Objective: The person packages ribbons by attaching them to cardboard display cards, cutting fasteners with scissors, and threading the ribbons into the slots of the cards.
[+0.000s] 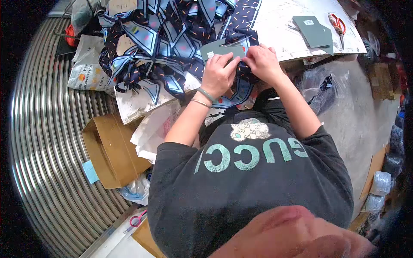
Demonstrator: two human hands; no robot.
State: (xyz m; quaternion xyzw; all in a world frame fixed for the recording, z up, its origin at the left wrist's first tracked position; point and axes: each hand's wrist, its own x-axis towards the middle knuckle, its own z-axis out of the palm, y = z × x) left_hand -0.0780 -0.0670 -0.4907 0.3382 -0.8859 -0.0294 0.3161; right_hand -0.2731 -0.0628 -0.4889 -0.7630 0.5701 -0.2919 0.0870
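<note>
A grey-green card point(234, 50) with a small white label lies on navy and light-blue patterned fabric point(172, 36) at the table's near edge. My left hand point(218, 76) has its fingers closed on the card's near edge. Beside it, my right hand point(261, 64) pinches the dark patterned fabric near the card's right end; its fingertips partly hide what they hold. A clear, shiny strip point(235, 41) lies across the card's far edge. More of the patterned fabric hangs over the table edge below my hands.
Grey-green cards point(313, 32) and red-handled scissors point(338, 26) lie on the white table point(279, 32) at right. A cardboard box point(114, 148) and a white printed sack point(88, 64) stand at left, near a ribbed metal shutter point(47, 129). Clear plastic bags point(331, 88) sit below the table at right.
</note>
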